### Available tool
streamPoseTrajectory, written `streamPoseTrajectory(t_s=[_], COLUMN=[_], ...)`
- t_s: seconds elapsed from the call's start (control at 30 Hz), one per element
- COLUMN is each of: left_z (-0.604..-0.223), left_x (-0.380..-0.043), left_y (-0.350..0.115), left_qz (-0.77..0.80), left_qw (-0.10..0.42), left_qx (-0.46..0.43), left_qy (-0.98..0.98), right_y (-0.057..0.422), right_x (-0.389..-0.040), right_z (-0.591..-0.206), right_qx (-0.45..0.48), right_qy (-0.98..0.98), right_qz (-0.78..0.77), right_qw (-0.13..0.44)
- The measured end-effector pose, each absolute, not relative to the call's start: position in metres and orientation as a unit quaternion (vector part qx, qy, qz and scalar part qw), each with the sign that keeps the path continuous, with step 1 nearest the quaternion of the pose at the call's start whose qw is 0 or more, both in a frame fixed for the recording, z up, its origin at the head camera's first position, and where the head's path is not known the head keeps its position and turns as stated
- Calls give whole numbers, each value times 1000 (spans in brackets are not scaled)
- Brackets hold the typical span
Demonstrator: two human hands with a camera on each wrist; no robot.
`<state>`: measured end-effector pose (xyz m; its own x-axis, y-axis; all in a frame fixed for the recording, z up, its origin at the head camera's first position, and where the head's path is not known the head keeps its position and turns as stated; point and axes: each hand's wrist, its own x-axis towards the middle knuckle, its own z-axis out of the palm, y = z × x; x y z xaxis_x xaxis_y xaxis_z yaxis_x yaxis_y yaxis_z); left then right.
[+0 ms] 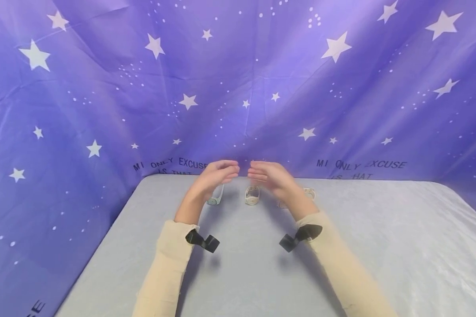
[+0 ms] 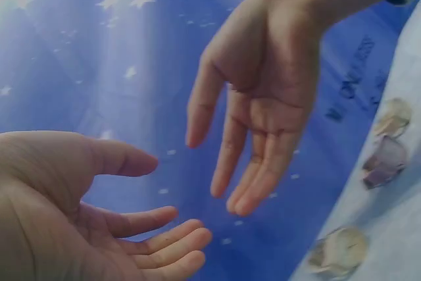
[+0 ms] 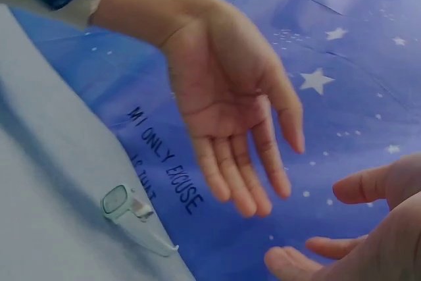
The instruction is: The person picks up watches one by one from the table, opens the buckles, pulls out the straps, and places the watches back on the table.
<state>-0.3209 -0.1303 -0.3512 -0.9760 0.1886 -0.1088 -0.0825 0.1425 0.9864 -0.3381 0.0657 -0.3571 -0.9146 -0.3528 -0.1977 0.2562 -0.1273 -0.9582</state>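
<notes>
My left hand (image 1: pixel 218 175) and right hand (image 1: pixel 275 178) hang in the air over the far part of the table, palms facing each other with a small gap between the fingertips. Neither holds anything; the fingers are loosely bent in the left wrist view. Below and behind them lie several wristwatches. A pale green watch (image 3: pixel 117 200) with a light strap lies by the left hand's side. The middle watch (image 1: pixel 252 196) stands on its looped strap between the hands. Near the right wrist, partly hidden by it, are a purplish watch (image 2: pixel 385 162) and a yellowish watch (image 1: pixel 310 193).
A pale grey cloth covers the table (image 1: pixel 246 273). Behind it and along its left side hangs a purple curtain (image 1: pixel 238 57) with white stars and printed lettering. Black camera mounts (image 1: pixel 211 243) stick out inward from both wrists, over beige sleeves (image 1: pixel 160 268).
</notes>
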Motion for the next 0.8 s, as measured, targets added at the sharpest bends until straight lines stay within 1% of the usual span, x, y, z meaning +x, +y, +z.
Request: streamPoseTrajectory(t_s=[0.17, 0.33, 0.53, 0.67, 0.8], left_z=[-368, -384, -396, -401, -405], left_x=[-326, -328, -330, -332, -335], left_y=[-114, -105, -100, -99, -101], left_qz=[680, 675, 674, 682, 695], left_qw=[135, 168, 187, 204, 209], left_qx=[16, -26, -63, -66, -73], left_qy=[721, 718, 712, 699, 684], right_y=[80, 85, 87, 87, 86], right_x=[-340, -348, -353, -353, -353], right_z=[-363, -375, -388, -391, -393], right_qx=[14, 62, 65, 75, 88], right_qy=[611, 591, 597, 600, 603], right_qz=[-762, -767, -751, -744, -739], right_qw=[216, 242, 274, 283, 287])
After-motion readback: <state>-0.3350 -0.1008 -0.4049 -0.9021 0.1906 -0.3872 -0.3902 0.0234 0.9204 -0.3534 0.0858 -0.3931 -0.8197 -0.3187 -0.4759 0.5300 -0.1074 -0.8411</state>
